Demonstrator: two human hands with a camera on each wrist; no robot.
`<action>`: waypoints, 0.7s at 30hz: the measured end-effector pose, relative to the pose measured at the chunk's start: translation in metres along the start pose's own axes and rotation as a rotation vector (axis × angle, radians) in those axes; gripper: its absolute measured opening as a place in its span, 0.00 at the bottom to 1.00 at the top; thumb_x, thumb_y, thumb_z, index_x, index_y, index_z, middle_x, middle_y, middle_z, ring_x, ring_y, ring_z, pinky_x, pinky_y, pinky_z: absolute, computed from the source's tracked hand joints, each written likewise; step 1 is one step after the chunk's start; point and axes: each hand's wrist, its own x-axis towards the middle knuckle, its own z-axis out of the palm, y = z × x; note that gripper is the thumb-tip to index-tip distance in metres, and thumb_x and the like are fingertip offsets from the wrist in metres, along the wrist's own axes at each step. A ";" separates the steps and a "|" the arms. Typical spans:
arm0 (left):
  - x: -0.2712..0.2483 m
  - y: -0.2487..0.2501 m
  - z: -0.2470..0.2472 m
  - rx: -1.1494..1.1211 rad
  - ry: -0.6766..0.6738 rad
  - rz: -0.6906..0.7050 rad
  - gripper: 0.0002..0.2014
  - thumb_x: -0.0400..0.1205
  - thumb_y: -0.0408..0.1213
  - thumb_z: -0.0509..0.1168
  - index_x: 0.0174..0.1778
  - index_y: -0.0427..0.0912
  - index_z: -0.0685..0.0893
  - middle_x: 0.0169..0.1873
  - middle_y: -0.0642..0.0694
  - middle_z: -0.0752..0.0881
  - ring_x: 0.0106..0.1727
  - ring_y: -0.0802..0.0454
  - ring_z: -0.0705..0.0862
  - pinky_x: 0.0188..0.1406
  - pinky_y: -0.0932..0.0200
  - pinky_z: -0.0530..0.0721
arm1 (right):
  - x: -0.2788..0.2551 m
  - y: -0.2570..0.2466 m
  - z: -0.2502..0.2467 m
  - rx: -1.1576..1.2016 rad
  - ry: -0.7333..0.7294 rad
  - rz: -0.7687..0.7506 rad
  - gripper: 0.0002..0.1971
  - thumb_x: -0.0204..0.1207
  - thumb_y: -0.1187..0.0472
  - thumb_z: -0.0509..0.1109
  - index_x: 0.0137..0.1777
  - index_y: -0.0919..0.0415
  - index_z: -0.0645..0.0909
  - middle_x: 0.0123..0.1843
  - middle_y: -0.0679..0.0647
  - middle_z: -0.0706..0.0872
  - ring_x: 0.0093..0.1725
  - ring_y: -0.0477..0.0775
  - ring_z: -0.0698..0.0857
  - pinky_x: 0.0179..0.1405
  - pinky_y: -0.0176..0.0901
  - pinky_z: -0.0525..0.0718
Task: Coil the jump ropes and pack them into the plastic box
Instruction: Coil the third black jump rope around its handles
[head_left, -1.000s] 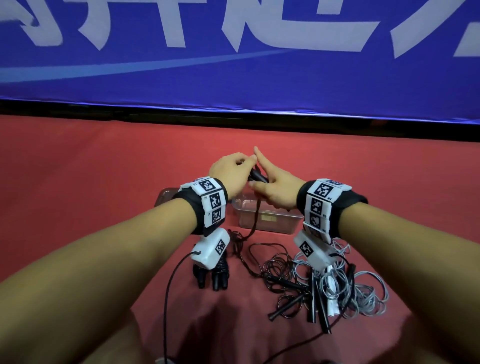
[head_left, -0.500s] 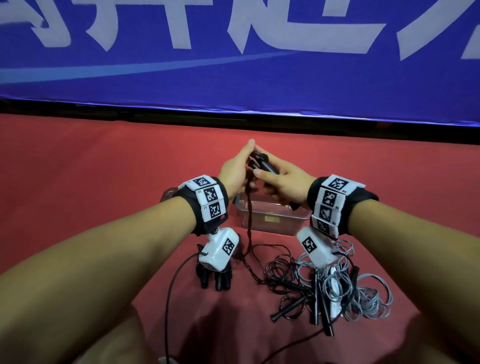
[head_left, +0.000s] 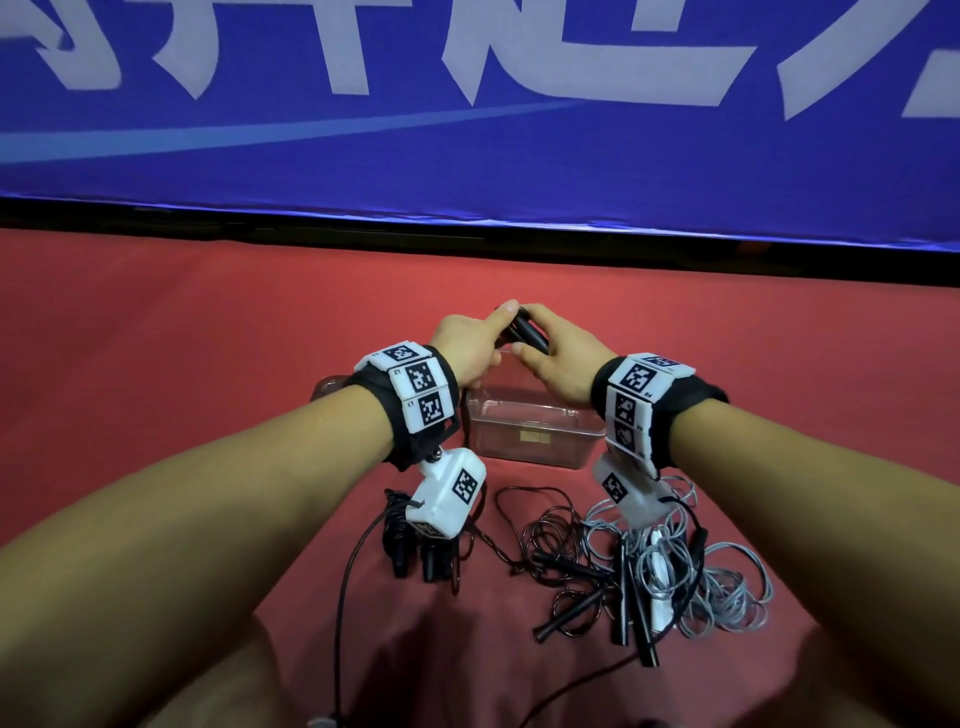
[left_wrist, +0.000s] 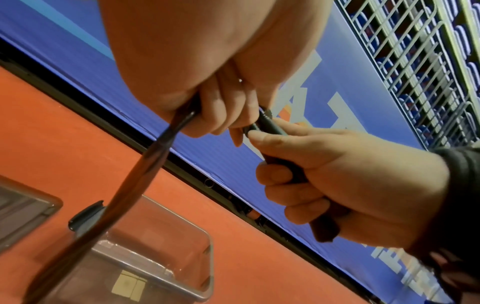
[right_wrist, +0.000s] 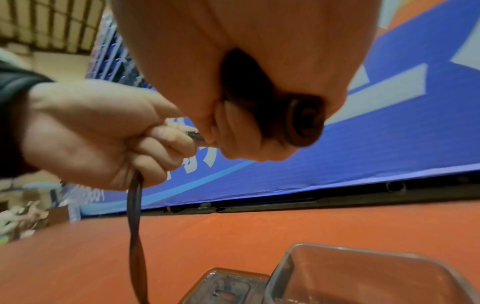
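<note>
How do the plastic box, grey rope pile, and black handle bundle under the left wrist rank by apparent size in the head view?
1. Grey rope pile, the widest spread.
2. Plastic box, partly hidden behind the hands; it is farther from the camera, so ranks 1 and 2 are unsure.
3. Black handle bundle, clearly smallest.

The box (head_left: 535, 441) is clear, smooth plastic with a paper label; the handle (left_wrist: 275, 127) is dark, matt plastic; the cord (left_wrist: 145, 164) is black and glossy; the loose ropes (head_left: 727, 587) look grey and plastic-coated; the floor (head_left: 182, 364) is matt red; the banner (head_left: 467, 156) is blue cloth; the wristbands (head_left: 421, 389) are black fabric with white plastic tags.
</note>
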 end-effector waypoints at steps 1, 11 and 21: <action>-0.001 0.002 0.001 -0.027 -0.005 -0.016 0.23 0.86 0.60 0.63 0.44 0.40 0.86 0.12 0.56 0.71 0.13 0.57 0.65 0.16 0.66 0.62 | 0.001 0.001 0.001 -0.039 0.016 -0.010 0.24 0.87 0.56 0.64 0.81 0.52 0.66 0.60 0.54 0.86 0.54 0.61 0.86 0.52 0.47 0.80; -0.004 0.004 0.003 0.001 -0.047 0.024 0.24 0.87 0.57 0.62 0.32 0.44 0.75 0.13 0.54 0.67 0.13 0.54 0.63 0.18 0.63 0.60 | 0.001 -0.017 0.000 0.004 -0.078 0.048 0.36 0.88 0.57 0.58 0.89 0.51 0.41 0.61 0.59 0.84 0.47 0.60 0.87 0.50 0.50 0.85; -0.008 0.006 -0.004 -0.081 -0.004 0.017 0.16 0.81 0.48 0.65 0.31 0.44 0.75 0.17 0.53 0.66 0.15 0.56 0.62 0.18 0.64 0.60 | -0.008 -0.022 -0.003 0.143 -0.202 0.029 0.47 0.85 0.61 0.67 0.88 0.44 0.33 0.58 0.58 0.84 0.27 0.46 0.80 0.27 0.37 0.80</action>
